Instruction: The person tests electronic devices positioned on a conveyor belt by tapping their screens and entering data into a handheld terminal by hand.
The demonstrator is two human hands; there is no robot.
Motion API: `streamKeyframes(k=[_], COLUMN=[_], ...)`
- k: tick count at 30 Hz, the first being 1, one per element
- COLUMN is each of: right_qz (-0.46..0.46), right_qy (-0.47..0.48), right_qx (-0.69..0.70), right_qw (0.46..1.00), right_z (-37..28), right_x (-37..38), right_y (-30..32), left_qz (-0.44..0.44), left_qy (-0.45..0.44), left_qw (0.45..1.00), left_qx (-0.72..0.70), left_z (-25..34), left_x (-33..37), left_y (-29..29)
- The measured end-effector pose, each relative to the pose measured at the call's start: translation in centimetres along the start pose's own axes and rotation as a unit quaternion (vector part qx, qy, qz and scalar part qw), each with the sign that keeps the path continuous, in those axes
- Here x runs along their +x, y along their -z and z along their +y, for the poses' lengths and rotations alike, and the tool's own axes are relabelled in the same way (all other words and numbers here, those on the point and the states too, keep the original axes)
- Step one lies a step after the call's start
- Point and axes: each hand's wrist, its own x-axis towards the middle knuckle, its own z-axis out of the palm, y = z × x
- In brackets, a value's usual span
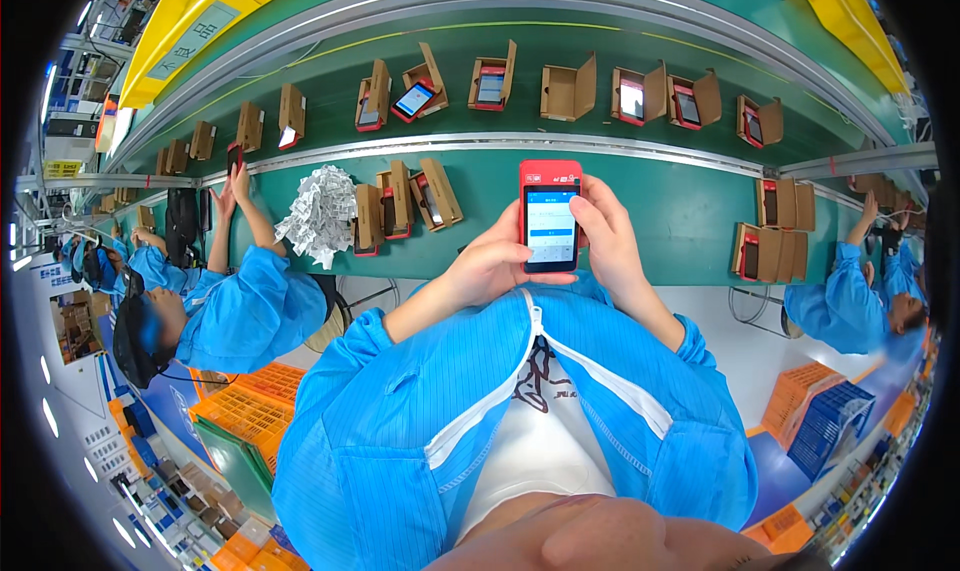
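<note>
A red handheld terminal (550, 233) with a lit touchscreen is held upright in front of my chest, over the near edge of the green bench. My left hand (490, 261) is wrapped round its left side and lower edge, the thumb on the lower left of the screen. From the right, my right hand (607, 229) grips the side, and its thumb lies on the upper right of the screen. The screen shows a pale page with a blue bar. Both hands' fingers behind the terminal are mostly hidden.
Left of me lie a heap of white paper slips (322, 211) and cardboard boxes (397, 197) with red terminals. Beyond a metal rail (480, 143), a row of open boxes (567, 89) stands on a green belt. More boxes (770, 253) sit at right. Co-workers (240, 301) flank me.
</note>
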Motion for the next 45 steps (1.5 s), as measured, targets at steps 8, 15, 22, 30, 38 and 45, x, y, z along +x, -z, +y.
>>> streamKeyframes(k=[8, 15, 22, 30, 38, 45], right_qz=[-0.02, -0.013, -0.042, -0.05, -0.05, -0.048], right_qy=[0.005, 0.021, 0.026, 0.021, 0.023, 0.028], right_qx=[-0.006, -0.023, -0.015, -0.013, -0.017, -0.019], right_qw=[1.0, 0.999, 0.999, 0.998, 0.998, 0.998], right_z=[-0.1, 0.3, 0.0, 0.1, 0.2, 0.0], right_x=[-1.5, -1.9, -1.8, -1.4, -1.2, -0.9], right_y=[0.3, 0.5, 0.8, 0.7, 0.9, 0.6], left_qz=[-0.003, 0.012, 0.02, 0.011, 0.018, 0.013], left_qy=[0.005, 0.011, 0.0, -0.01, -0.006, -0.003], left_qw=[1.0, 0.999, 0.997, 0.997, 0.997, 0.998], left_qx=[0.016, 0.05, 0.075, 0.077, 0.076, 0.068], left_z=[-0.5, -0.8, -1.1, -1.0, -0.9, -0.5], left_x=[-0.5, -0.4, -0.3, -0.1, 0.2, 0.2], left_y=[-0.7, -1.4, -1.6, -1.4, -1.4, -1.2])
